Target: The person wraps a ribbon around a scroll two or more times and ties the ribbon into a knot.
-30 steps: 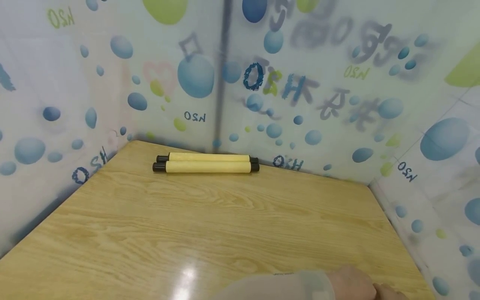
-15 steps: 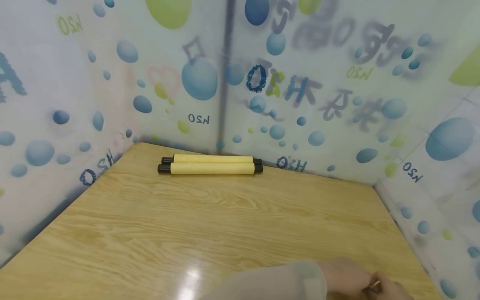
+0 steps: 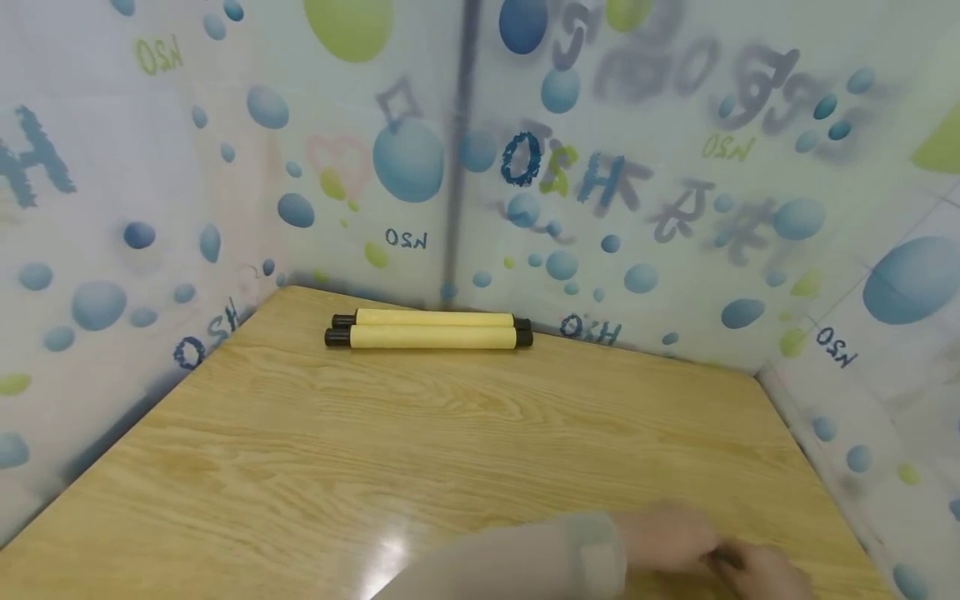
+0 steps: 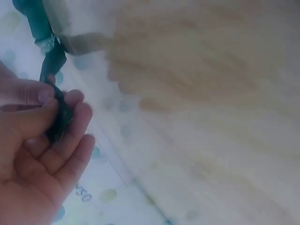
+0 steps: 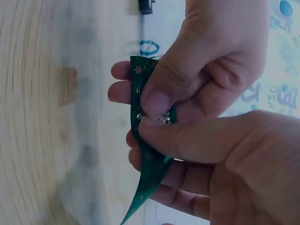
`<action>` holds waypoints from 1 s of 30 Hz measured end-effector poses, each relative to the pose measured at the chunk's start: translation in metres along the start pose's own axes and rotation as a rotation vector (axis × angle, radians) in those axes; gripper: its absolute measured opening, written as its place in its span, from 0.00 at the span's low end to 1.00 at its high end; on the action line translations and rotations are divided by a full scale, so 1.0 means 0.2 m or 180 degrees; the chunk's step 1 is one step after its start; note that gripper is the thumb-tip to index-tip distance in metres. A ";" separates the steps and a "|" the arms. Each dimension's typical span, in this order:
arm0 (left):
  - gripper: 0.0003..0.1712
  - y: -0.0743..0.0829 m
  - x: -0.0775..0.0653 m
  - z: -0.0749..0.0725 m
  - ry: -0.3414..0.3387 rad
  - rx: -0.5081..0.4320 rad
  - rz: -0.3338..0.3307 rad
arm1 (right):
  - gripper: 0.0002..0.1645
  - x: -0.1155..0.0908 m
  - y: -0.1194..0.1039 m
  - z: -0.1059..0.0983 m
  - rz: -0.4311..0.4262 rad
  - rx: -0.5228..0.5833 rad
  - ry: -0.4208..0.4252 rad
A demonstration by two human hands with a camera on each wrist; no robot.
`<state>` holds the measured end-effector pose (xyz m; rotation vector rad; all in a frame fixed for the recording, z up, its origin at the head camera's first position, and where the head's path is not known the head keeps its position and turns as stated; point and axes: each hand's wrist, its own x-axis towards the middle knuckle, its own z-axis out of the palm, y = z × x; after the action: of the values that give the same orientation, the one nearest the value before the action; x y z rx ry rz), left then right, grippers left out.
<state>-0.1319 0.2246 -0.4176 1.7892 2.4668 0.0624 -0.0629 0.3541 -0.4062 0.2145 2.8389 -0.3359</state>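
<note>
Both hands meet at the lower right of the head view, over the wooden table. My left hand [image 3: 667, 536] comes in from a pale sleeve [image 3: 525, 557], and my right hand [image 3: 768, 572] is just beside it. Between them they pinch a dark green ribbon [image 5: 151, 171], thumbs against fingers. Pale snowflakes and shiny lettering, partly hidden under the thumbs, are printed on it. One end tapers down to a point in the right wrist view. In the left wrist view the ribbon [image 4: 54, 60] looks twisted and runs up past the fingertips.
Two pale yellow rolls with black ends, a front roll [image 3: 433, 337] and a back roll [image 3: 435, 318], lie side by side near the rear edge of the wooden table [image 3: 420, 433]. Sheets [image 3: 660, 283] printed with blue and green bubbles surround the table.
The head view has turned slightly left. Both hands have shifted a little up and left, showing more of the right hand. The rolls lie as before.
</note>
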 end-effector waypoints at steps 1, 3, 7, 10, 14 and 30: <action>0.08 -0.01 -0.01 0.01 0.0051 0.0034 -0.0011 | 0.19 0.00 -0.02 0.01 -0.0045 0.0006 0.0032; 0.07 -0.05 -0.05 0.01 0.0130 0.0034 0.0000 | 0.16 0.00 -0.06 0.01 -0.0140 0.0046 0.0106; 0.09 -0.08 -0.19 -0.08 0.0069 -0.0144 -0.0112 | 0.07 0.00 -0.14 0.01 -0.0328 0.0181 0.0267; 0.09 -0.10 -0.26 -0.12 -0.0011 -0.0115 -0.0278 | 0.03 0.00 -0.19 0.00 -0.0384 0.0319 0.0324; 0.06 -0.13 -0.32 -0.13 -0.0065 0.0045 -0.0434 | 0.04 0.00 -0.22 0.01 -0.0397 0.0352 0.0292; 0.08 -0.37 -0.61 -0.18 0.0235 -0.0711 -0.0885 | 0.07 0.02 -0.34 0.00 -0.0512 0.0627 0.0304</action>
<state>-0.1682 0.0859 -0.3813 1.3693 2.6124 0.3728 -0.0779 0.2892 -0.3940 0.0412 2.9232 -0.6572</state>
